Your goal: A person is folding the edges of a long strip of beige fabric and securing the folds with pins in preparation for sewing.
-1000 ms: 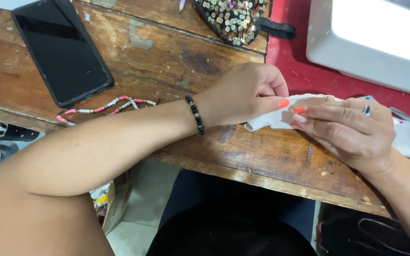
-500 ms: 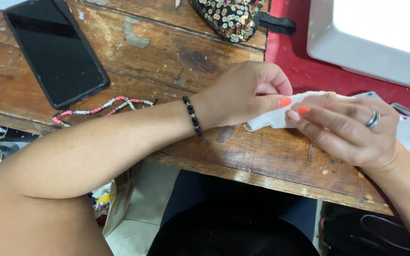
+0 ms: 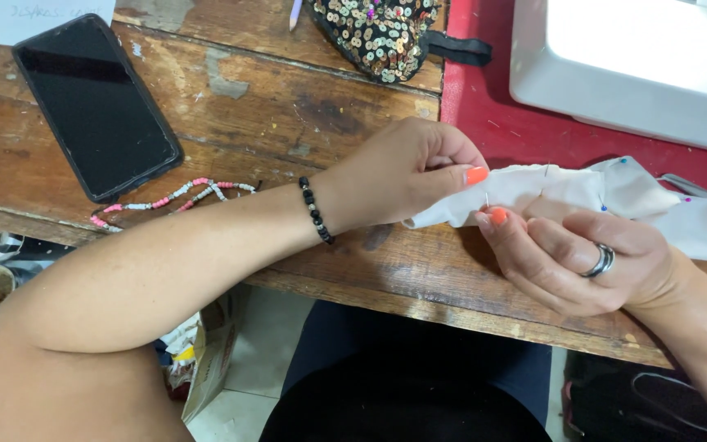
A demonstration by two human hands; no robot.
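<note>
A folded piece of white fabric [image 3: 583, 192] lies across the front of the wooden table [image 3: 304, 115], with coloured pin heads stuck in it. My left hand [image 3: 407, 176], with a black bead bracelet at the wrist, pinches the fabric's left end between thumb and fingers. My right hand [image 3: 591, 258], wearing a ring, holds the fabric from below and pinches a thin pin [image 3: 486, 199] at the fabric's edge. Both thumbs have orange nails and almost meet at the pin.
A black phone [image 3: 96, 106] lies at the left, with a pink and white bead string [image 3: 173, 196] beside it. A sequined pouch [image 3: 378, 33] sits at the back. A white sewing machine [image 3: 640, 65] stands on a red mat [image 3: 493, 115] at the right.
My right hand has turned and slid under the fabric, so the ring shows. The pin now stands visible between both thumbs. The left hand stays pinched on the fabric's end.
</note>
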